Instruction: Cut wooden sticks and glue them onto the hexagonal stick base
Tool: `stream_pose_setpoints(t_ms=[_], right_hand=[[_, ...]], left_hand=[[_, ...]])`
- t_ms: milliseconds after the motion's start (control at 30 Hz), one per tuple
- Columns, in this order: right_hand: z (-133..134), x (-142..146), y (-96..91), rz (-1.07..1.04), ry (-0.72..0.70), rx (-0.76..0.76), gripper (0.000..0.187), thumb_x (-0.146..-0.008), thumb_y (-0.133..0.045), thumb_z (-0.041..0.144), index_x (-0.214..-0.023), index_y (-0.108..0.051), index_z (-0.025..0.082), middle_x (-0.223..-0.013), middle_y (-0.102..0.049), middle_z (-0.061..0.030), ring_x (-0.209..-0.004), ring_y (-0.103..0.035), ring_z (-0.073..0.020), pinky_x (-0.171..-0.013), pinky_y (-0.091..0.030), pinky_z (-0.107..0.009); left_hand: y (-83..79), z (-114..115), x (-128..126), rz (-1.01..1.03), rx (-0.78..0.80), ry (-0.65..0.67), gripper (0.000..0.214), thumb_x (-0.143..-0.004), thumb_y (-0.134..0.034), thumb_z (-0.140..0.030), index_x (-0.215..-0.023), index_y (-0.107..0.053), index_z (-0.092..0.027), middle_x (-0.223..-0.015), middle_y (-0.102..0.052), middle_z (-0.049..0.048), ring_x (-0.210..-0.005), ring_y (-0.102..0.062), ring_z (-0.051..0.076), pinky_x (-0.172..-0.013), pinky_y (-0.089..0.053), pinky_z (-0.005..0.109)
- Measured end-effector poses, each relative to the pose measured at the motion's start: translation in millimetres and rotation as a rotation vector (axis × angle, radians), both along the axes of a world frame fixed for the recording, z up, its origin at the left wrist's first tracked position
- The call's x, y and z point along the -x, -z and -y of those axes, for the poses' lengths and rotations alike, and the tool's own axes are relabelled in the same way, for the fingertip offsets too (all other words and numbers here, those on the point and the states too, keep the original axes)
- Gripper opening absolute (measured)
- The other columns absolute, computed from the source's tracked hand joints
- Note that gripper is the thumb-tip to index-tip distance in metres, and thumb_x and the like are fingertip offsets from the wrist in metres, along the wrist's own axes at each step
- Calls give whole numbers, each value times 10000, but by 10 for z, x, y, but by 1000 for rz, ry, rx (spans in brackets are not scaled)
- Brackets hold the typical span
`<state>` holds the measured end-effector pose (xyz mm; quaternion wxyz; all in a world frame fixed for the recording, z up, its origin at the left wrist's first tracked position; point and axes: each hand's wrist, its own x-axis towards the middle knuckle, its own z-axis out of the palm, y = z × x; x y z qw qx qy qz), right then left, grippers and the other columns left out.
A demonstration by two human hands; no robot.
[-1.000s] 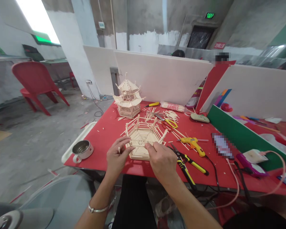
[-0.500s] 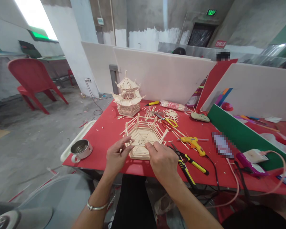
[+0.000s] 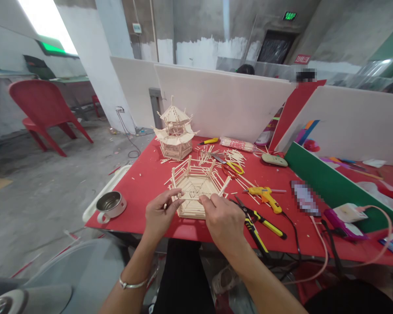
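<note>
Stick (image 3: 191, 199), thin and pale, spans both hands, left hand (image 3: 160, 214) and right hand (image 3: 225, 219) each pinching it over the near part of a hexagonal frame (image 3: 193, 213) on the red tabletop (image 3: 134, 203). Behind stands a stick pagoda (image 3: 176, 138); a wrapped bundle (image 3: 237, 144) bears red print, too small to read. Beyond, a green sign (image 3: 290, 16) reads EXIT; a red sign's (image 3: 302, 59) white characters are illegible.
</note>
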<state>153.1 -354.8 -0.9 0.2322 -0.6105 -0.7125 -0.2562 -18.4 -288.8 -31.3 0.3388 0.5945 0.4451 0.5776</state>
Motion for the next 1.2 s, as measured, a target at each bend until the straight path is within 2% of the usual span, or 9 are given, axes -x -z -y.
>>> stream_pose_setpoints(t_ms=[167,400,500,600,667,767,967,1100,1200], right_hand=[[-8,0,-11,1,-1,11,162,-928,-594,176,-1047,-695,220,-724,-614,-15,-660,-527,-161,-618,-269,-320],[116,52,87,-152,-102,-48,212,-931,-596,200,-1110,-710,219,-680,-644,-15,-633,-570,-138,-604,-327,-284],[215,169,197,-544,-240,93,199,-952,-566,269,-1039,-739,223,-798,-724,-40,-728,-650,-144,-678,-425,-251],[225,311,286,-1243,-309,406,298,-939,-564,398,-1090,-729,201,-765,-732,-42,-666,-663,-147,-602,-481,-235],[169,390,302,-1705,-273,543,463,-881,-618,490,-1211,-667,169,-606,-667,4,-444,-543,-103,-420,-394,-203],[47,463,257,-2134,-257,511,608,-778,-724,515,-1238,-613,134,-524,-599,57,-315,-353,-37,-326,-234,-168],[-87,499,131,-2364,-242,337,508,-668,-819,492,-1011,-682,144,-487,-556,81,-316,-323,-6,-329,-192,-137],[-102,506,120,-2398,-195,317,465,-591,-856,508,-816,-674,144,-469,-541,83,-313,-329,-2,-326,-198,-134],[-108,510,130,-2401,-190,313,463,-567,-868,510,-765,-660,147,-467,-540,83,-314,-330,-2,-323,-198,-133]], left_hand=[[13,-4,4,-60,-50,3,212,-739,-769,-293,-940,-802,-233,-604,-647,-7,-483,-395,95,-515,-370,218],[46,-15,22,-123,-88,-6,219,-770,-752,-313,-967,-793,-227,-521,-528,-48,-479,-391,88,-507,-357,208],[55,-26,36,-154,-103,1,215,-790,-734,-314,-974,-785,-215,-527,-500,-59,-485,-384,81,-507,-354,202],[47,-29,49,-181,-112,13,229,-802,-720,-310,-993,-776,-198,-530,-483,-67,-489,-386,77,-510,-356,198],[36,-27,51,-189,-120,16,241,-802,-718,-310,-1003,-771,-186,-534,-486,-68,-491,-396,75,-510,-359,196],[21,-26,47,-196,-126,10,245,-795,-726,-309,-994,-770,-173,-537,-491,-68,-491,-401,72,-506,-363,194],[36,-33,56,-195,-124,13,242,-797,-726,-311,-991,-770,-174,-536,-507,-66,-491,-406,73,-501,-367,193],[67,-40,66,-198,-138,9,239,-802,-724,-304,-1004,-770,-185,-540,-499,-69,-487,-398,68,-506,-370,189],[71,-43,59,-198,-144,4,226,-802,-727,-297,-998,-772,-193,-533,-489,-72,-485,-401,68,-507,-375,188]])
